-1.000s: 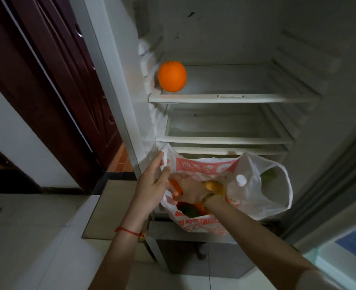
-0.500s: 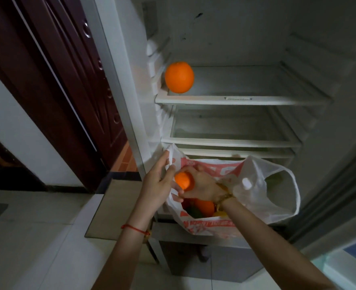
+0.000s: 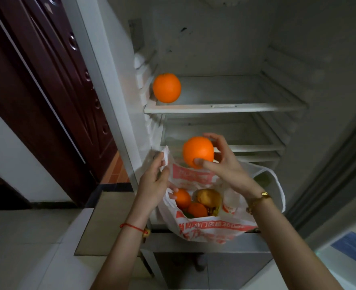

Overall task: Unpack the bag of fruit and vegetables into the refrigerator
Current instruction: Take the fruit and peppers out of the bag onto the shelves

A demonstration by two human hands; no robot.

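Both hands work at the open refrigerator: the right hand (image 3: 223, 164) grips an orange (image 3: 198, 152) just above the bag, in front of the middle shelf (image 3: 256, 143), while the left hand (image 3: 154, 181) pinches the white plastic bag (image 3: 210, 227) open at its edge. One orange (image 3: 166, 87) already sits on the top shelf (image 3: 225, 107); at least two more oranges and a pear-like fruit (image 3: 209, 198) remain bagged, so the unpacking looks barely begun.
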